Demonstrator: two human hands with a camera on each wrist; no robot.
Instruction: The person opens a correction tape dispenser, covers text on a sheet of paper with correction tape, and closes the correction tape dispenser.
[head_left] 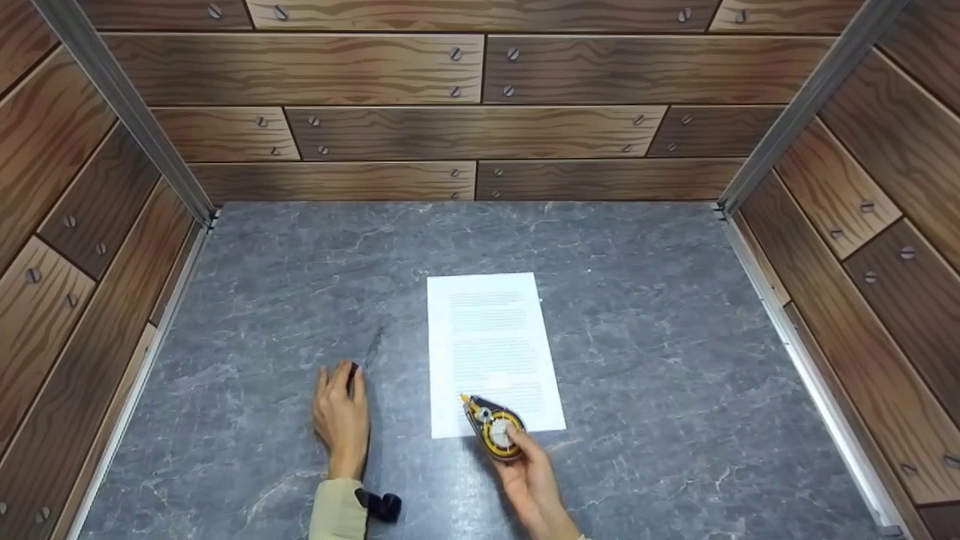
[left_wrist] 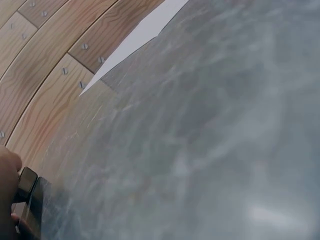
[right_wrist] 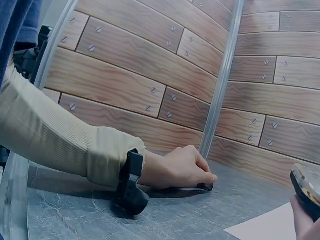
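My right hand point(head_left: 529, 480) grips a correction tape dispenser point(head_left: 495, 429), black and yellow with a pale round hub; the thumb lies on its side. Its yellow tip points up and left over the lower part of a printed sheet of paper point(head_left: 487, 337). To the left of the sheet, my left hand point(head_left: 342, 412) rests low at the tabletop, holding a small black piece point(head_left: 352, 370) at its fingertips. That dark, glossy piece point(left_wrist: 26, 186) also shows at the left wrist view's lower left edge, partly hidden by the fingers.
The grey marbled tabletop point(head_left: 637, 322) is enclosed by wood-patterned panels point(head_left: 375, 75) at the back and sides. Metal posts point(head_left: 142, 120) stand at the back corners. A black wrist camera point(head_left: 384, 506) is strapped at the left sleeve.
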